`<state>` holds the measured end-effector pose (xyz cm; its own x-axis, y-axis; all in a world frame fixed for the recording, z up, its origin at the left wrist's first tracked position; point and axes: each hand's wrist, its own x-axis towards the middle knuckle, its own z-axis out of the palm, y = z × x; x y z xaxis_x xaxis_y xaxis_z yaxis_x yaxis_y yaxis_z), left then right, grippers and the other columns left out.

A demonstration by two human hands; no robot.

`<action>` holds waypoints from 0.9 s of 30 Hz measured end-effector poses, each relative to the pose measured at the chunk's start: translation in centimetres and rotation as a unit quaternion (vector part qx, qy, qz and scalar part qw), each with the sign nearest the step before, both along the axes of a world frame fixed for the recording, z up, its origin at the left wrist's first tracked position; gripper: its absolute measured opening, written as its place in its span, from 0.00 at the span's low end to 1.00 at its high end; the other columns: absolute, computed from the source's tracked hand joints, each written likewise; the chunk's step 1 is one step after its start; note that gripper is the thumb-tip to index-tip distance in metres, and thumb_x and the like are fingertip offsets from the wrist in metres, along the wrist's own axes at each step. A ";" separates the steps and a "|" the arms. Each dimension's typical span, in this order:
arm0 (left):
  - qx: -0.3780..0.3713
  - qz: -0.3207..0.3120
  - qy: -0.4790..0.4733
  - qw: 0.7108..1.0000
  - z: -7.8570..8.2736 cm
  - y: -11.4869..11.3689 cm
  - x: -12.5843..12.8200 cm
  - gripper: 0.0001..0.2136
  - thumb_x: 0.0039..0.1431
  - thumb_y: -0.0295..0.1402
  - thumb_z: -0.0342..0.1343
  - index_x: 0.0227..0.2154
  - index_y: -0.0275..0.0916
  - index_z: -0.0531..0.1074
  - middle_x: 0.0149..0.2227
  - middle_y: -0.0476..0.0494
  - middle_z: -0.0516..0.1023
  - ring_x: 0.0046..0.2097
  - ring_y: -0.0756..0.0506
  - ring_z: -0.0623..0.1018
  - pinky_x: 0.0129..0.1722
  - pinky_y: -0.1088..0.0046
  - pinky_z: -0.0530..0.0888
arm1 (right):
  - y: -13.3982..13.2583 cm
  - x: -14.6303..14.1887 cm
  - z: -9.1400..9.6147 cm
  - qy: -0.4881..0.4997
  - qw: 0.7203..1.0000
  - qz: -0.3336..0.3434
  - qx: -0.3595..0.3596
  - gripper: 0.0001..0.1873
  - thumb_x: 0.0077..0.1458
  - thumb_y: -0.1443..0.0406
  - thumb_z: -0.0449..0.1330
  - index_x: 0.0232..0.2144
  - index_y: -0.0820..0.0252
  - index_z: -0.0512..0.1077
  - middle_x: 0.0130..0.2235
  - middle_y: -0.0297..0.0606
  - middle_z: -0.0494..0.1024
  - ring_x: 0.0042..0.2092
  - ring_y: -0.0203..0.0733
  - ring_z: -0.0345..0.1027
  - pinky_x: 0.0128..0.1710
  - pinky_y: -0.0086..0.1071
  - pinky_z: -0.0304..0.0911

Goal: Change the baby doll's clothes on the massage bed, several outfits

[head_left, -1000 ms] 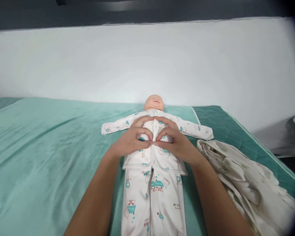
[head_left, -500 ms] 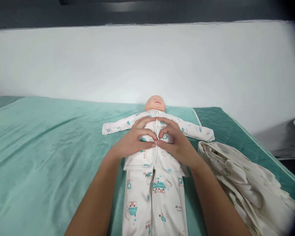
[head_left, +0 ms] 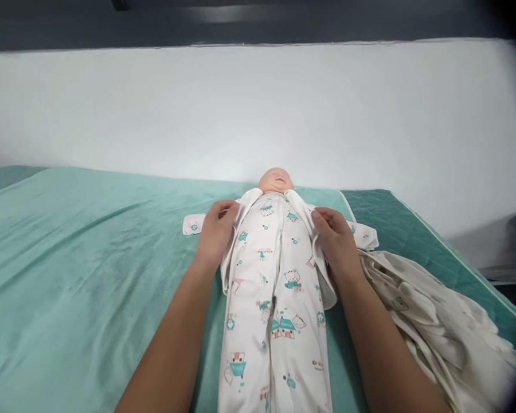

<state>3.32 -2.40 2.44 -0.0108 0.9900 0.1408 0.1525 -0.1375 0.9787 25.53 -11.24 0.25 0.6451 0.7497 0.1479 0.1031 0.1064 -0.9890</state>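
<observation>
A baby doll (head_left: 276, 179) lies on its back, head toward the wall, in a white printed jacket (head_left: 325, 281) with its sleeves spread out. The jacket's front is parted, baring a white printed garment (head_left: 264, 252) that runs from the neck down over the legs. At the left front panel, my left hand (head_left: 219, 226) has its fingers closed on the jacket's edge. My right hand (head_left: 333, 232) pinches the opposite panel, its thumb and fingers together at the cloth. The fingers partly hide both sleeves.
A crumpled cream printed cloth (head_left: 438, 315) is heaped to the right of my right forearm. Under the doll lies a light green sheet (head_left: 112, 258), with a darker quilted green cover (head_left: 374, 201) at the right. A white wall (head_left: 198, 115) stands behind.
My hands have moved apart from the middle of the doll's chest to its two sides. The jacket's panels have been opened outward with them, uncovering the garment beneath.
</observation>
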 end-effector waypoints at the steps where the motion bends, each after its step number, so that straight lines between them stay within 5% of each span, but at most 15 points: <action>1: 0.003 -0.019 0.038 0.999 -0.1 0.0 0.2 0.15 0.56 0.45 0.59 0.40 0.41 0.76 0.41 0.46 0.79 0.43 0.46 0.76 0.42 0.70 0.70 | 0.0 -0.3 0.0 -0.031 0.999 0.018 -0.012 0.25 0.49 0.50 0.67 0.46 0.55 0.75 0.45 0.38 0.78 0.47 0.45 0.71 0.47 0.37 0.64; 5: 0.023 -0.053 0.124 0.991 -0.4 0.4 0.2 0.12 0.58 0.44 0.57 0.34 0.39 0.76 0.35 0.47 0.79 0.39 0.46 0.75 0.41 0.70 0.69 | -0.3 0.0 0.1 -0.096 0.993 0.048 -0.039 0.20 0.51 0.51 0.64 0.43 0.55 0.77 0.42 0.36 0.79 0.43 0.44 0.71 0.45 0.37 0.64; 10: 0.063 0.129 0.247 0.958 -0.8 1.7 -1.7 0.09 0.61 0.39 0.53 0.33 0.40 0.75 0.36 0.46 0.79 0.38 0.45 0.76 0.41 0.69 0.70 | -0.3 3.5 -0.9 -0.219 0.959 -0.153 -0.095 0.18 0.51 0.59 0.61 0.44 0.59 0.77 0.41 0.42 0.77 0.43 0.49 0.70 0.50 0.45 0.64; 13: 0.115 0.185 0.361 0.907 -1.0 1.8 -1.9 0.09 0.62 0.33 0.51 0.40 0.41 0.76 0.46 0.41 0.78 0.49 0.40 0.76 0.48 0.63 0.71 | -0.3 3.8 -1.2 -0.349 0.917 -0.186 -0.055 0.23 0.52 0.64 0.57 0.51 0.60 0.74 0.51 0.49 0.74 0.53 0.54 0.67 0.56 0.49 0.62; 15: 0.195 0.145 0.406 0.881 -1.2 1.7 -1.6 0.14 0.63 0.28 0.49 0.47 0.41 0.75 0.52 0.40 0.77 0.56 0.39 0.73 0.56 0.60 0.68 | -0.3 3.0 -1.1 -0.417 0.897 -0.144 -0.002 0.23 0.56 0.65 0.54 0.54 0.58 0.73 0.56 0.48 0.71 0.59 0.53 0.63 0.60 0.49 0.59; 17: 0.271 0.040 0.415 0.867 -1.4 1.7 -1.1 0.18 0.66 0.27 0.45 0.53 0.41 0.73 0.57 0.42 0.75 0.61 0.41 0.70 0.61 0.61 0.65 | -0.2 2.2 -1.2 -0.447 0.892 -0.064 0.033 0.21 0.61 0.64 0.51 0.55 0.55 0.72 0.60 0.45 0.70 0.63 0.50 0.60 0.63 0.47 0.58; 20: 0.292 -0.087 0.423 0.854 -1.9 2.2 -0.7 0.20 0.70 0.30 0.40 0.58 0.41 0.70 0.62 0.46 0.72 0.65 0.44 0.66 0.65 0.62 0.62 | 0.5 1.7 -1.7 -0.451 0.891 0.045 0.028 0.21 0.66 0.61 0.48 0.57 0.54 0.71 0.63 0.43 0.69 0.65 0.47 0.59 0.65 0.47 0.56; 27: 0.237 -0.032 0.487 0.840 -2.5 2.3 -1.2 0.22 0.72 0.38 0.37 0.62 0.46 0.67 0.65 0.49 0.69 0.66 0.41 0.66 0.67 0.53 0.57 | 2.5 4.5 -2.7 -0.499 0.862 0.051 -0.076 0.24 0.69 0.58 0.43 0.58 0.57 0.70 0.60 0.44 0.73 0.61 0.51 0.65 0.63 0.52 0.56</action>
<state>2.07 -0.10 -0.02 0.3895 0.8148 0.4294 0.8266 -0.5149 0.2273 29.99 -8.76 -2.44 0.1829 0.8549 0.4854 0.9082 0.0421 -0.4163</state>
